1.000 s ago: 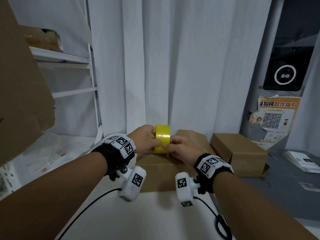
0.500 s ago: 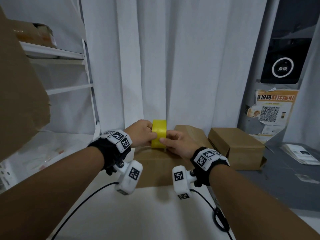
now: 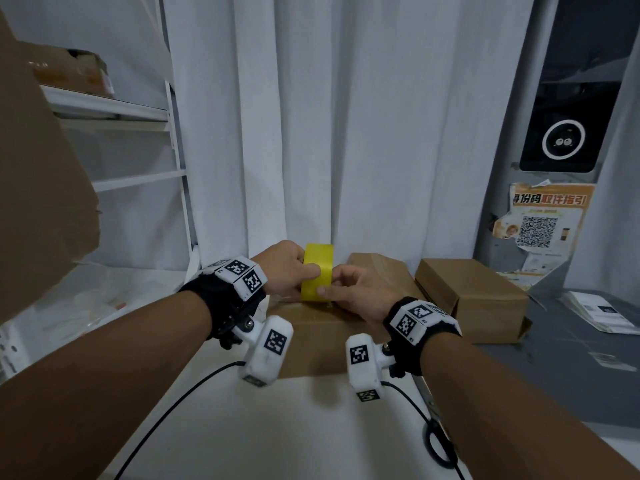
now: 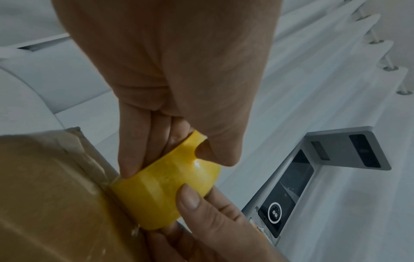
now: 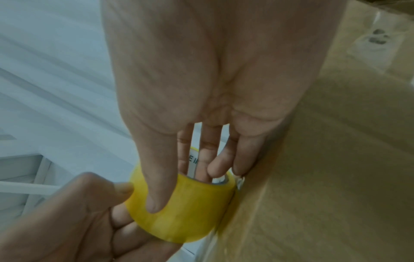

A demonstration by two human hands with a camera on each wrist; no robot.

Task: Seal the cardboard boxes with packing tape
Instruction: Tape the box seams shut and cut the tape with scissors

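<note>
Now, tape roll: upright on the cardboard box on the white bench.
Left hand: grip clasps the roll's left side.
Right hand: grip pinches the roll, thumb on its face.

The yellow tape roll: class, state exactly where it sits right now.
In the head view, the yellow tape roll stands on edge at centre frame on the cardboard box, held between the left hand and right hand.

tape roll partly hidden, poster text illegible
</note>
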